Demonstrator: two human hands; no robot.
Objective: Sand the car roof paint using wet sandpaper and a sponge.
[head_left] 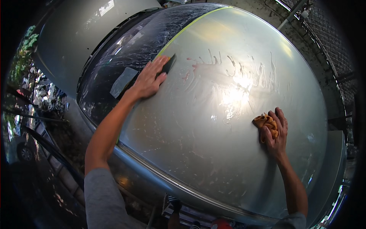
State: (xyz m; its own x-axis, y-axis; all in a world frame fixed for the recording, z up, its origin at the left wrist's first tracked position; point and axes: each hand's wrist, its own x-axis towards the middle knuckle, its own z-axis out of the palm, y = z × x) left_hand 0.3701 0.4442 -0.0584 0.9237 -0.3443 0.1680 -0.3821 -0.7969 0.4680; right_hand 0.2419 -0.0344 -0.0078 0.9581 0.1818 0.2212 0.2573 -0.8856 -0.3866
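A: Step in hand?
B: Judged: wet-sanding silver car roof, centre frame. L hand, left of centre, nearly flat, fingers extended over dark sheet, prob. abrasive; can't tell if gripped. R hand, centre right, curled round bunched orange-brown cloth, pressed to roof.
A: Next move?
B: Calls for light, flat L strokes, w/ care at yellow-green masking tape, upper centre; then R wipe to check finish.
A: Containers?
B: None ID'd. Red item, bottom edge, cut off: kind & contents unclear.
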